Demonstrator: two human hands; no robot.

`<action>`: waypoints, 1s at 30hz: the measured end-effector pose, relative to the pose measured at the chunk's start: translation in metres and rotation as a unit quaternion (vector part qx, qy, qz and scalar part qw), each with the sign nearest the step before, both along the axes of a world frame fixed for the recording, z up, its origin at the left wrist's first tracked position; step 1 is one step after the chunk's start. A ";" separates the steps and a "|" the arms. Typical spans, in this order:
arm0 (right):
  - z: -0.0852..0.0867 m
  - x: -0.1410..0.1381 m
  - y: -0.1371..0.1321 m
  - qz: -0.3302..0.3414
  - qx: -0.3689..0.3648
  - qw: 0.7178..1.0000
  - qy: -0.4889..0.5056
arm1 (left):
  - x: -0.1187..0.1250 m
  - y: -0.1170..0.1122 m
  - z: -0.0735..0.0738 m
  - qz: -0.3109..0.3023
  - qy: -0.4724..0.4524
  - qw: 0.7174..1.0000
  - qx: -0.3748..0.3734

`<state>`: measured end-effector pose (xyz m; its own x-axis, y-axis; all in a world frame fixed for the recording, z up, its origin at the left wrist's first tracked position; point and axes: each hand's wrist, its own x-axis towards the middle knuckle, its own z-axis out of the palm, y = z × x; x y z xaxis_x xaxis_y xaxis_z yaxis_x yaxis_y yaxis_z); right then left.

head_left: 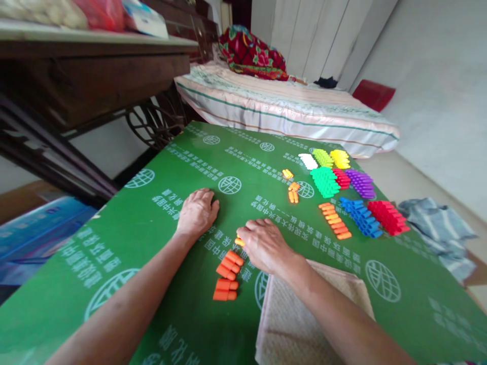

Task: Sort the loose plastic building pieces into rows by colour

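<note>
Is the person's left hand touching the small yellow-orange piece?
No, that piece is at the right hand, while the left hand rests apart from it on the green tabletop.

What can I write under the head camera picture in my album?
Right hand at an orange piece, left hand on the green table, bright piles beyond.

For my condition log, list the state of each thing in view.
Left hand: palm down, fingers bent
Right hand: fingers curled, at a yellow-orange piece
Orange-red pieces: lying in two groups
Orange row: side by side
Green pieces: stacked
Beige mat: flat, partly hidden
Flowered blanket: heaped
Striped cloth: crumpled
</note>
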<state>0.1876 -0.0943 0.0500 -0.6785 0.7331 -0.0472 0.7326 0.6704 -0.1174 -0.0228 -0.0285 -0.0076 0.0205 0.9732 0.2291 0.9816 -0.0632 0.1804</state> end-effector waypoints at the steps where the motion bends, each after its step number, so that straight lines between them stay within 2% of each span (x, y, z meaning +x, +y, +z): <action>1: 0.001 0.002 -0.001 0.002 0.001 1.000 0.008 | 0.000 0.000 0.000 0.000 -0.001 1.000 0.000; 4: 0.006 0.022 -0.008 -0.008 0.004 0.998 0.058 | 0.000 0.001 0.000 -0.001 -0.002 1.000 -0.004; 8: 0.007 0.084 -0.021 -0.086 0.032 0.988 0.123 | -0.002 0.004 0.003 -0.002 0.004 1.000 -0.015; 13: -0.014 0.183 -0.043 -0.197 0.086 0.970 0.116 | -0.005 0.010 0.003 -0.006 0.002 1.000 -0.021; 17: -0.034 0.236 -0.053 -0.222 0.105 0.966 0.081 | -0.006 0.013 0.003 -0.006 0.018 1.000 -0.019; 20: -0.043 0.251 -0.051 -0.214 0.095 0.970 0.067 | -0.004 0.012 0.007 -0.001 0.028 0.999 -0.026; 24: -0.050 0.252 -0.047 -0.197 0.079 0.973 0.089 | -0.001 0.011 0.014 0.005 0.034 0.999 -0.030; 30: -0.061 0.251 -0.049 -0.263 0.117 0.950 0.121 | -0.006 0.014 0.009 0.001 0.039 0.999 -0.034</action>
